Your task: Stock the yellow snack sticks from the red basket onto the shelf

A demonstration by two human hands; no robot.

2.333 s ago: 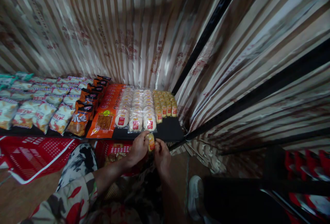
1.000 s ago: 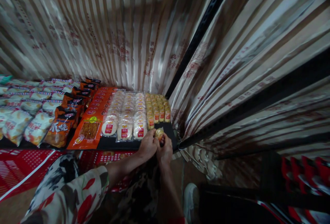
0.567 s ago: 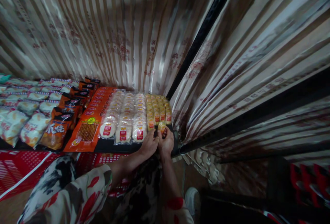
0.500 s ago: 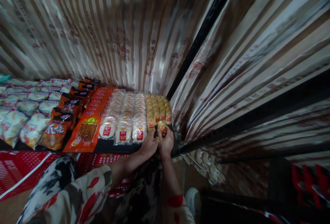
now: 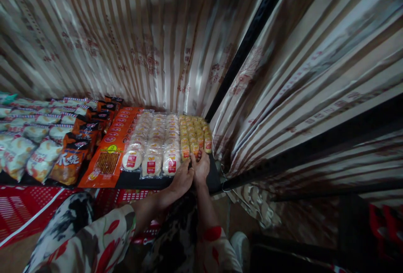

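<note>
Small yellow-wrapped snack packs point(image 5: 185, 141) stand in tight rows at the right end of a black shelf point(image 5: 135, 182). At the front of these rows, my right hand point(image 5: 200, 169) has its fingers closed about one small yellow snack pack point(image 5: 195, 149), partly covered by the fingertips. My left hand point(image 5: 182, 178) is beside it, thumb and fingers drawn together; whatever may be between them is hidden. Left of the yellow packs are rows of clear-wrapped round white crackers point(image 5: 151, 165) with red labels.
Orange flat snack packets point(image 5: 105, 162), orange-black bags point(image 5: 69, 159) and white snack bags point(image 5: 44, 157) line the shelf leftward. Striped curtain point(image 5: 157, 46) hangs behind; a black metal post point(image 5: 242, 55) rises at the shelf's right corner. Red baskets point(image 5: 28, 206) sit below.
My right hand has moved slightly forward and left, bringing the small yellow pack against the front of its rows. My left hand has stayed almost in place. The view has shifted slightly.
</note>
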